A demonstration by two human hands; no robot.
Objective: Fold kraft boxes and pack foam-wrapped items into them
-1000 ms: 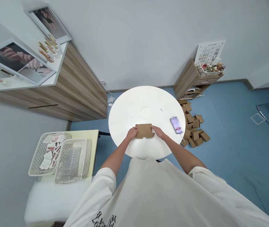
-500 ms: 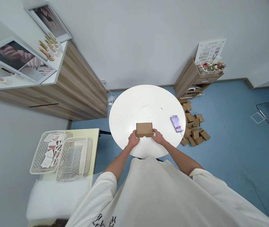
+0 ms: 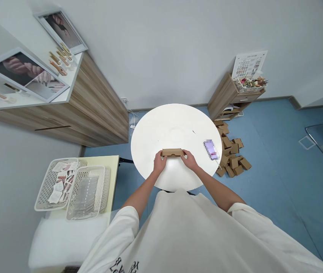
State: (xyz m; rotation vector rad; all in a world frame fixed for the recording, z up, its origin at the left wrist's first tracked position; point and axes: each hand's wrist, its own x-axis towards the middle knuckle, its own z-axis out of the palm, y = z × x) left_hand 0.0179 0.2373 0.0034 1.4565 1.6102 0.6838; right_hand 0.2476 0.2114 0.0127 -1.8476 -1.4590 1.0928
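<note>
Between my two hands is a small brown cardboard box [image 3: 172, 152], held at its left and right ends over the near half of the round white table [image 3: 175, 125]. One narrow side of the box faces me, with a small notch at its lower edge. My left hand [image 3: 159, 162] grips the left end and my right hand [image 3: 189, 160] grips the right end, fingers closed on the cardboard. Whether the box touches the tabletop I cannot tell. To the right of my right hand lies a blurred purple phone [image 3: 211, 149] with a white cable.
Several brown cardboard boxes [image 3: 232, 161] are heaped on the blue floor right of the table. White baskets [image 3: 72, 216] stand on a side table at left. A wooden cabinet [image 3: 101, 110] is at back left, a small shelf unit [image 3: 220, 91] at back right.
The box has tilted, so its wide top face has gone from view and a narrow side shows. Both hands have turned with it and moved slightly away from me.
</note>
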